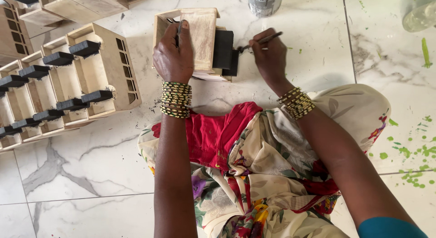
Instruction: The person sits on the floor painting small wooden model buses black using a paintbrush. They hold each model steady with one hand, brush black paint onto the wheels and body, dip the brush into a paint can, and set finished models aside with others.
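Stacked green-and-gold bangles [175, 99] ring the left wrist, gold bangles [297, 103] the right; a teal sleeve edge [389, 228] shows near right, above a cream floral sari [272, 174] with red cloth [213, 133].

Two hands work here, the left hand [172, 54] and right hand [269, 56], with one wooden box [200, 33], one paintbrush [261, 40], one paint tin [265, 2], and two bangle stacks [176, 99].
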